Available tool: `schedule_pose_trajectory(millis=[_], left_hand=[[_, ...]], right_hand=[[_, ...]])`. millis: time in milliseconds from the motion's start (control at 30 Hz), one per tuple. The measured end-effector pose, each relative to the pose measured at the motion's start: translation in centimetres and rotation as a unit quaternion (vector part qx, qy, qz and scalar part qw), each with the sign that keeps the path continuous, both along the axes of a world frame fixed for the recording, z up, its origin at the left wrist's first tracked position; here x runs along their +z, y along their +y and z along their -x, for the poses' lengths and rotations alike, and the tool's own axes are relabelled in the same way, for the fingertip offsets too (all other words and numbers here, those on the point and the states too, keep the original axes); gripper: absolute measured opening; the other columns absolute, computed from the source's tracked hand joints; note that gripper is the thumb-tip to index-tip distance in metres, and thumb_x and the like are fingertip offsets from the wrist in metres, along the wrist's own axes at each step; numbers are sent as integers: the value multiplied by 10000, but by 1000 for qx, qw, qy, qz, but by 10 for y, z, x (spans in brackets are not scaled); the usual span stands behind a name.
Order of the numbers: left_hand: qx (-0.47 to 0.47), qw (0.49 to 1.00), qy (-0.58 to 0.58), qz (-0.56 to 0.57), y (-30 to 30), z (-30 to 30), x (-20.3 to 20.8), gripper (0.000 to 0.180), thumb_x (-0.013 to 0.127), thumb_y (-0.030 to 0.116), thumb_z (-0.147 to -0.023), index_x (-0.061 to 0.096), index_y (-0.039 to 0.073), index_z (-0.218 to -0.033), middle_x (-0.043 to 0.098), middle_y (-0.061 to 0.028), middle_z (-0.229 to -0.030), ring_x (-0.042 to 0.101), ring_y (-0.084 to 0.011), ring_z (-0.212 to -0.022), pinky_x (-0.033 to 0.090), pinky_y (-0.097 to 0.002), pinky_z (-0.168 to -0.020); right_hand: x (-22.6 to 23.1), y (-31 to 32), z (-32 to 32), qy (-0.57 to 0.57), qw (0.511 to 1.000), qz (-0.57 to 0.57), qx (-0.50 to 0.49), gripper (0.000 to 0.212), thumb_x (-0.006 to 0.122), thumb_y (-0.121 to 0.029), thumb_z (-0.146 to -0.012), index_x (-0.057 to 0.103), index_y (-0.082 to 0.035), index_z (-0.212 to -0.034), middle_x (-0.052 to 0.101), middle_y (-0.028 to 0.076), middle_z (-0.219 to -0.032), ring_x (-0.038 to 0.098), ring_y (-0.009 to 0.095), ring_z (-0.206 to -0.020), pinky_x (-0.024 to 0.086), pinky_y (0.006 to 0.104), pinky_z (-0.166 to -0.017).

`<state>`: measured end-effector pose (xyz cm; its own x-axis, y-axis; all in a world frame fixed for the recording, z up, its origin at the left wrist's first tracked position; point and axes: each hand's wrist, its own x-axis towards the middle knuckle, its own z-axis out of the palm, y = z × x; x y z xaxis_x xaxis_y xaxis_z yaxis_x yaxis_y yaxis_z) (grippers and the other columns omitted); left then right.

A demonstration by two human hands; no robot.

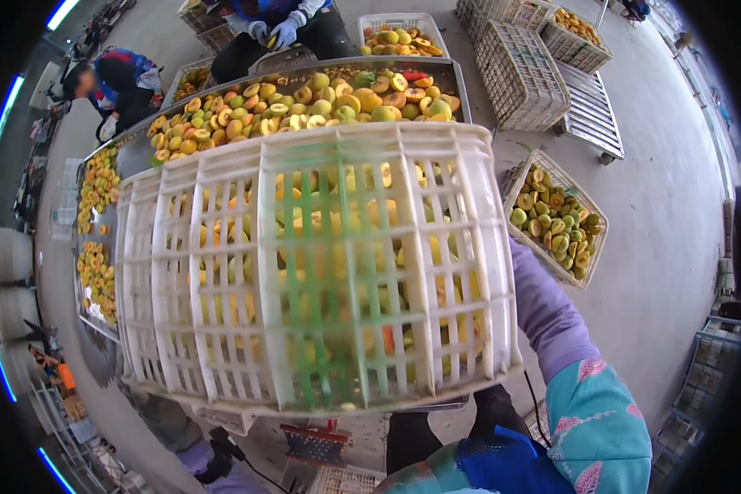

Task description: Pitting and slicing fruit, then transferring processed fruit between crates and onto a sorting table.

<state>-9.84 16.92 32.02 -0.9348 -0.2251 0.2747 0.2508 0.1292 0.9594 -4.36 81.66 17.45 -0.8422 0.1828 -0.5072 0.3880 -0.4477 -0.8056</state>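
Observation:
A large white slatted plastic crate with a green-stained band fills the middle of the view, raised and tilted over the near part of a metal table. Yellow-green peaches show through its slats; I cannot tell which are inside and which lie beyond. My left hand, in what looks like a grey glove, is at the crate's lower left corner, its fingers hidden. On the right, my lilac sleeve reaches to the crate's end, and the crate hides my right hand. Both arms hold the crate up. Halved peaches lie heaped on the table's far side.
Across the metal table, a gloved co-worker handles something small; another person bends at the left. A crate of peaches stands on the floor at right. Stacked crates and a slatted metal cart stand behind it.

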Motion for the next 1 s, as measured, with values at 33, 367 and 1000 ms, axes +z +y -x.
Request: schedule_pose_trajectory(millis=[33,367,1000], left_hand=[[-22,1000,0,-5,6,18,8,433,471,254,-924,412,65,-1310,466,-110,-1276,484,-252,-1148,434,-384,-937],[-153,970,-168,88,110,241,69,441,423,302,-950,444,2,-1273,515,-112,-1204,526,-177,-1068,455,-288,-888],[-103,970,-209,68,5,219,35,534,329,427,-936,326,131,-1380,433,-26,-1329,417,-218,-1196,384,-358,-939]], right_hand=[[2,5,2,0,1000,-2,-3,342,428,-268,-907,553,-48,-1136,599,132,-1072,569,245,-1002,458,358,-852],[-11,2,68,13,1000,-23,7,371,410,-295,-910,554,-44,-1142,589,142,-1102,554,260,-1037,441,362,-876],[13,-71,15,3,999,-35,-6,430,377,-346,-915,556,-37,-1154,569,162,-1160,525,288,-1102,409,370,-920]])
